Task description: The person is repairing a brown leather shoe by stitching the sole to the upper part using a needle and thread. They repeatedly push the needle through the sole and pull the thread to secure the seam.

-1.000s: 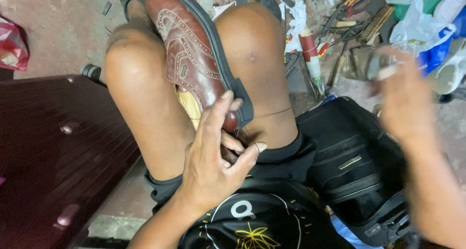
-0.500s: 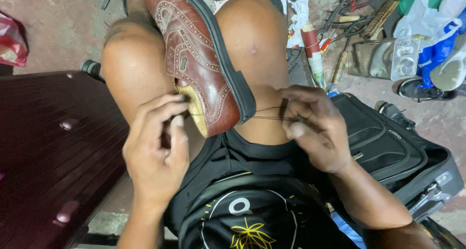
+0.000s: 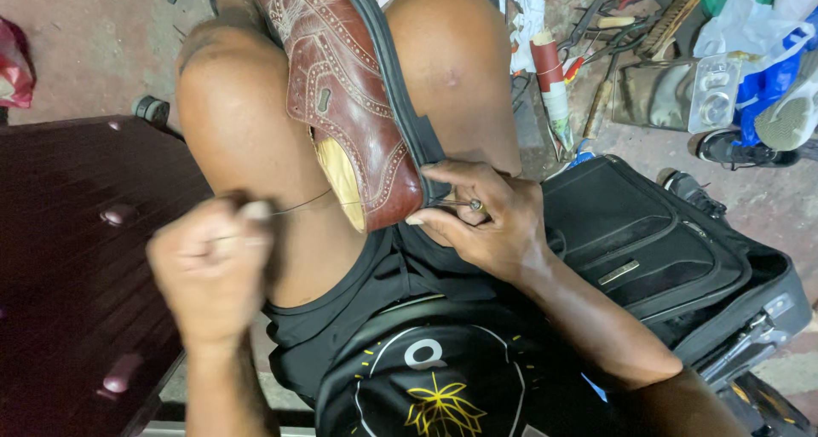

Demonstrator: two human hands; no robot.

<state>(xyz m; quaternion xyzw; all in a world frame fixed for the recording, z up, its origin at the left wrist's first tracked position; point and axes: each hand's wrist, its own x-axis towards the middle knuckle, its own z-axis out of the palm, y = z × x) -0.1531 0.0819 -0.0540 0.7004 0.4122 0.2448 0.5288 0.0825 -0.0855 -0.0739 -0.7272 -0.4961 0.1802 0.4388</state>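
I hold a brown leather shoe [image 3: 341, 96] between my bare knees, with its heel end toward me and its black sole [image 3: 388, 79] turned to my right knee. My right hand [image 3: 486, 220] rests at the heel of the shoe, the fingers bent and closed around a thin metal tool [image 3: 464, 204], which lies against the edge of the sole. My left hand [image 3: 213, 271] is closed in a fist beside my left thigh; it is blurred, but I can see that it pinches a thin thread [image 3: 302, 203]. The thread runs tight from this hand across my thigh to the shoe.

On my left side stands a dark red suitcase [image 3: 68, 258], and on my right side lies a black bag [image 3: 656, 250], near my right forearm. Farther on the floor [image 3: 94, 37], beyond my right knee, lie a tube [image 3: 552, 88], some hand tools [image 3: 609, 28] and plastic bags [image 3: 750, 28], well apart from my hands.
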